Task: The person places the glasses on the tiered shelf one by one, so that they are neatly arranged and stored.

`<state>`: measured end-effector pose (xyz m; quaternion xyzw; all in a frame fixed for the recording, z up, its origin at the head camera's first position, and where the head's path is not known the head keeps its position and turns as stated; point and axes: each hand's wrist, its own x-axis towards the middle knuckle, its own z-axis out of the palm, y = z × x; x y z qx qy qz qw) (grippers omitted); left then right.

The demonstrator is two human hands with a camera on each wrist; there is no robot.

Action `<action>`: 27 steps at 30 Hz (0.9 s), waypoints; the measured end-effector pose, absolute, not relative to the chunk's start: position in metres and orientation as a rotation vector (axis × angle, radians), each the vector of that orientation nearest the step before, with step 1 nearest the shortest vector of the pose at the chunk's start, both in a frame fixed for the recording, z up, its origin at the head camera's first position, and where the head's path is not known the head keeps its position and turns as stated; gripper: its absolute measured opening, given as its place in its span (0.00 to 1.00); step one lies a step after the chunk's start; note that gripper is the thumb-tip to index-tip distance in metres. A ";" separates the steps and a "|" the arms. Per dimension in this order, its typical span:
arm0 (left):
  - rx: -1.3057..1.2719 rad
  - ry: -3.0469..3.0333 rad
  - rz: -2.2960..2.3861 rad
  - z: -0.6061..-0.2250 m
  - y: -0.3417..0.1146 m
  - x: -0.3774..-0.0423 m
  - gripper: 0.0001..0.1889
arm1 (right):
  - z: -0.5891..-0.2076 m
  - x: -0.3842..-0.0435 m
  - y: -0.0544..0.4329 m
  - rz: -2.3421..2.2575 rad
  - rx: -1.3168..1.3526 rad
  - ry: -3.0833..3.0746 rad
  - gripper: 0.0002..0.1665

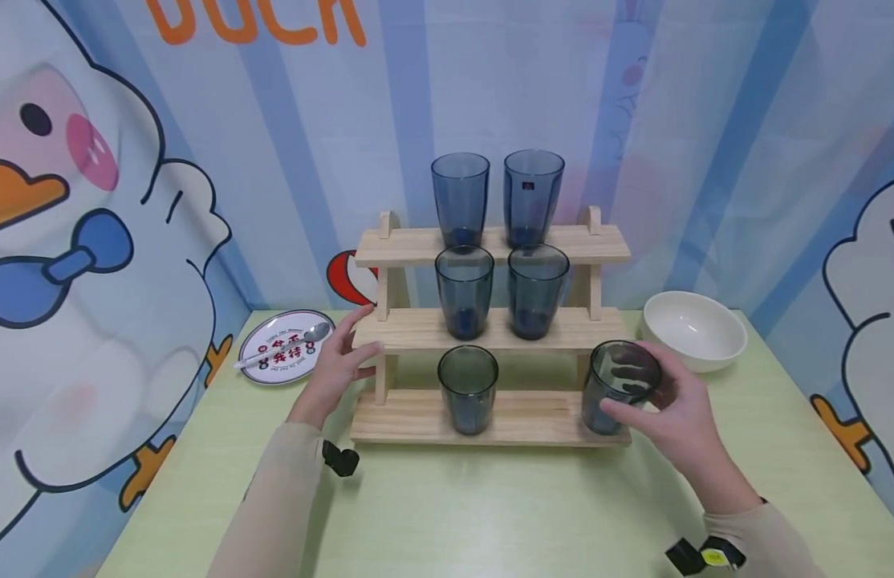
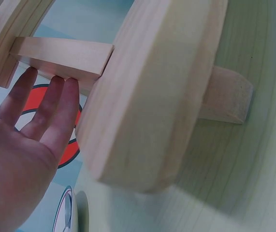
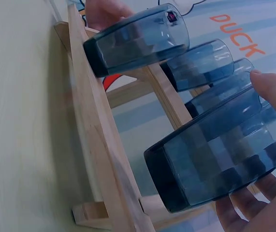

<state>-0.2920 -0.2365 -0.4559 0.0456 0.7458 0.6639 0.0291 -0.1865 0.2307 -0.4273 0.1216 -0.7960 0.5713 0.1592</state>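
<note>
A three-tier wooden rack point(image 1: 411, 417) bears blue-tinted drinking glasses in pairs. My right hand point(image 1: 681, 401) grips one glass point(image 1: 609, 405) round its side, at the right end of the bottom shelf; the glass tilts slightly. Whether its base touches the wood I cannot tell. Another glass point(image 1: 467, 393) stands upright near the middle of that shelf. At the rack's left side is my left hand point(image 1: 339, 365). In the left wrist view its extended fingers point(image 2: 50, 116) touch the wooden upright point(image 2: 65, 55) between two shelves.
Two glasses stand on the middle shelf point(image 1: 407, 331) and two on the top shelf point(image 1: 411, 250). A printed plate point(image 1: 262, 333) with a spoon point(image 1: 313, 334) lies left of the rack. A white bowl point(image 1: 696, 333) sits behind my right hand. A cartoon duck curtain point(image 1: 310, 160) hangs behind.
</note>
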 end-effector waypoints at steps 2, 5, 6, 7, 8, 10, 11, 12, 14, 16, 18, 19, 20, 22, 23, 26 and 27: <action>0.144 2.301 2.046 -0.457 -0.237 -0.292 0.36 | -0.428 -0.188 0.226 1.647 0.364 -2.276 0.46; 0.163 2.301 2.046 -0.457 -0.238 -0.291 0.36 | -0.429 -0.191 0.221 1.665 0.383 -2.276 0.46; 0.171 2.300 2.048 -0.457 -0.238 -0.291 0.36 | -0.430 -0.192 0.219 1.671 0.390 -2.277 0.46; 0.180 2.301 2.048 -0.457 -0.238 -0.291 0.36 | -0.431 -0.193 0.217 1.678 0.397 -2.278 0.46; 0.188 2.300 2.051 -0.457 -0.238 -0.291 0.35 | -0.431 -0.194 0.216 1.686 0.405 -2.280 0.46; 0.196 2.299 2.052 -0.457 -0.238 -0.291 0.35 | -0.432 -0.196 0.212 1.699 0.418 -2.286 0.45; 0.197 2.297 2.054 -0.457 -0.238 -0.290 0.35 | -0.433 -0.197 0.211 1.709 0.423 -2.289 0.45; 0.195 2.297 2.055 -0.456 -0.238 -0.290 0.35 | -0.433 -0.197 0.209 1.717 0.426 -2.293 0.45; 0.189 2.297 2.054 -0.456 -0.238 -0.290 0.35 | -0.434 -0.198 0.206 1.738 0.430 -2.301 0.44; 0.184 2.299 2.052 -0.456 -0.237 -0.290 0.36 | -0.435 -0.200 0.202 1.757 0.430 -2.310 0.44; 0.181 2.301 2.050 -0.456 -0.237 -0.290 0.36 | -0.436 -0.201 0.199 1.776 0.431 -2.319 0.44; 0.181 2.303 2.048 -0.456 -0.237 -0.290 0.36 | -0.437 -0.202 0.198 1.791 0.434 -2.321 0.44; 0.180 2.303 2.047 -0.455 -0.237 -0.290 0.36 | -0.438 -0.203 0.196 1.802 0.437 -2.323 0.44; 0.176 2.302 2.050 -0.455 -0.237 -0.291 0.36 | -0.439 -0.204 0.193 1.818 0.448 -2.323 0.45; 0.174 2.302 2.050 -0.455 -0.237 -0.291 0.36 | -0.440 -0.205 0.192 1.822 0.454 -2.323 0.45; 0.166 2.303 2.051 -0.455 -0.237 -0.291 0.36 | -0.441 -0.207 0.188 1.826 0.467 -2.323 0.45; 0.165 2.303 2.050 -0.455 -0.237 -0.291 0.36 | -0.442 -0.208 0.187 1.822 0.469 -2.325 0.45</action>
